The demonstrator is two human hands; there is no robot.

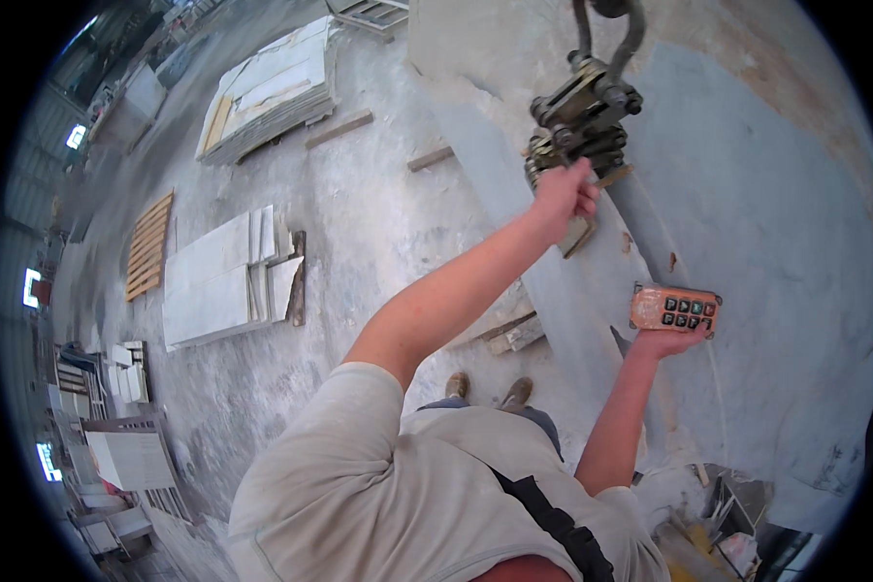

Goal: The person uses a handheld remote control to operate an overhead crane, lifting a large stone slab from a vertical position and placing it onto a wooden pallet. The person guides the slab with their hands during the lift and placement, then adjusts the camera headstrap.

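Observation:
My left hand (565, 199) reaches far forward, its fingers curled at the lower part of a metal slab lifting clamp (582, 112). Exactly which part they grip is partly hidden. The clamp hangs from a thick shackle (632, 39) and sits at the upper edge of a large grey stone slab (747, 194). Wooden pieces (578, 236) show just below the hand. In my right hand (671, 341), held out over the slab's face, lies an orange crane remote control (676, 308) with dark buttons facing up.
Stacked pale slabs lie on the dusty floor at the left (218, 276) and far left (272, 87). A wooden pallet (149, 247) is beyond them. Loose timbers (339, 129) lie ahead. Broken scraps and rubbish (718, 524) are piled at the near right. My boots (517, 391) stand beside the slab.

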